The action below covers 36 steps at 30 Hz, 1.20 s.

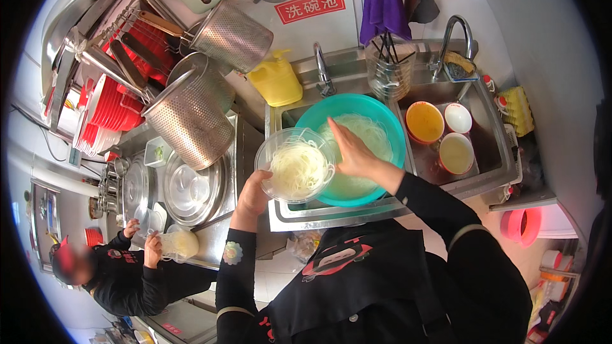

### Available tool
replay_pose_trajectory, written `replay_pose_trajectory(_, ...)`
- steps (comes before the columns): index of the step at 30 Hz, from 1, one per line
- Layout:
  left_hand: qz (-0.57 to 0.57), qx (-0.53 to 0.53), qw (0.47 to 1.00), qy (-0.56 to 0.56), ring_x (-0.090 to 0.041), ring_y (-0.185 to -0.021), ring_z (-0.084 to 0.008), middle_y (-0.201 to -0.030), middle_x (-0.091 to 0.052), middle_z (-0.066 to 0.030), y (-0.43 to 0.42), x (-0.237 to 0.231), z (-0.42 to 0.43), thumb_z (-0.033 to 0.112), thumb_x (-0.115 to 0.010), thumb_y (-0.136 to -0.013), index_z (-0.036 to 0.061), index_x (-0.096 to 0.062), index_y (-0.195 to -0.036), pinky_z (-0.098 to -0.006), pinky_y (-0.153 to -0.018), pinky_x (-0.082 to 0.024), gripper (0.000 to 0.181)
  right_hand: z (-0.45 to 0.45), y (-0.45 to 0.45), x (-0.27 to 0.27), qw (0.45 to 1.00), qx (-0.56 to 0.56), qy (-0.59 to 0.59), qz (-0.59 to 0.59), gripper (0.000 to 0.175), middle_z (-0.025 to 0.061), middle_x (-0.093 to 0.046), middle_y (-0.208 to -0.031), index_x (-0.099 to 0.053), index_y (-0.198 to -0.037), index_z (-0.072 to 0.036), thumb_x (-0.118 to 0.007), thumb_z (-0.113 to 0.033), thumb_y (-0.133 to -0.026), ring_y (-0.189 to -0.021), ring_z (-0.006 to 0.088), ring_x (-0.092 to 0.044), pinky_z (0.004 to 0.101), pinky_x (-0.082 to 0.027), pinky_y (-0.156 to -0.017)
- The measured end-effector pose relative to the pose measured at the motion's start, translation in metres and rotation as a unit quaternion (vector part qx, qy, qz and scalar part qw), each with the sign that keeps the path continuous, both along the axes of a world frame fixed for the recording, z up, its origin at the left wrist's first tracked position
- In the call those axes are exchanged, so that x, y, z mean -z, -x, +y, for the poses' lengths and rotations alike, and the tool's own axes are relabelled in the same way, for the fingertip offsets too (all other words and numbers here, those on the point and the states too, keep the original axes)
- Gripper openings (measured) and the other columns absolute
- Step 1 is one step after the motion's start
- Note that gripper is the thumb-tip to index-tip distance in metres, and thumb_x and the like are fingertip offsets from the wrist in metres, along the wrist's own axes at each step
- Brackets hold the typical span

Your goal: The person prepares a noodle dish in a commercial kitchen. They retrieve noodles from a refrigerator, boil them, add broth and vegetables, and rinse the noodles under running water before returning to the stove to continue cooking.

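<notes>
My left hand point(254, 193) grips the near-left rim of a clear plastic bowl point(264, 165). Pale thin noodles point(297, 167) lie heaped in it, some strands reaching its right side. The bowl overlaps the left edge of a teal plastic basin point(399, 134), which sits in the left sink. More pale noodles point(370, 129) lie in the basin in cloudy water. Over the basin, my right hand point(356, 153) is stretched flat beside the bowl's right rim, with nothing visible in its grasp. Whether it touches the rim is unclear.
In the right sink stand several bowls point(456, 153). Faucets point(323, 71) rise behind, with a yellow jug point(276, 81) at left. Perforated strainers point(191, 119) hang left, above a round metal lid point(193, 186). A co-worker point(138, 263) handles noodles point(179, 243) at the left counter.
</notes>
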<state>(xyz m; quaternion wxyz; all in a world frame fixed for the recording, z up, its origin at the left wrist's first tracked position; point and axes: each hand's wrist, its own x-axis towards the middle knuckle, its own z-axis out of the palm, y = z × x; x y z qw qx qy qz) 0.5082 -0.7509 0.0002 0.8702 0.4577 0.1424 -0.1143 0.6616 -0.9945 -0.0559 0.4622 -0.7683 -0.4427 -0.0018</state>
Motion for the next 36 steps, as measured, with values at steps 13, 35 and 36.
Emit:
replay_pose_trajectory(13, 0.053, -0.065, 0.996, 0.013, -0.055, -0.113, -0.0307, -0.126, -0.053, -0.0191, 0.019, 0.043, -0.006, 0.022, -0.047, -0.077, -0.0059, -0.04, -0.132, -0.0425, -0.095, -0.045, 0.062, 0.018, -0.066, -0.2, 0.791, -0.236, -0.269, 0.497, 0.024, 0.0151, -0.065, -0.09, -0.054, -0.08, -0.006, -0.042, -0.02, -0.096, -0.083, 0.0219, -0.063, 0.0342, -0.048, -0.086)
replay_pose_trajectory(35, 0.006, -0.149, 0.984, 0.097, -0.052, -0.116, -0.0306, -0.128, -0.051, -0.0207, 0.035, 0.047, -0.045, 0.02, -0.046, -0.075, -0.008, -0.036, -0.134, -0.0387, -0.098, -0.042, 0.066, -0.013, -0.054, -0.029, 0.937, -0.118, -0.033, 0.327, 0.065, 0.0151, -0.05, -0.132, -0.039, -0.139, -0.01, -0.067, -0.027, -0.082, -0.124, 0.0274, -0.046, 0.0344, -0.034, -0.103)
replay_pose_trajectory(36, 0.014, -0.138, 0.987, 0.087, -0.052, -0.115, -0.0304, -0.128, -0.051, -0.0206, 0.033, 0.046, -0.045, 0.019, -0.046, -0.075, -0.0082, -0.037, -0.134, -0.0388, -0.098, -0.042, 0.066, -0.002, -0.052, -0.039, 0.942, -0.165, 0.003, 0.292, 0.066, 0.0149, -0.05, -0.131, -0.039, -0.138, -0.008, -0.068, -0.026, -0.082, -0.123, 0.0264, -0.046, 0.0346, -0.035, -0.103)
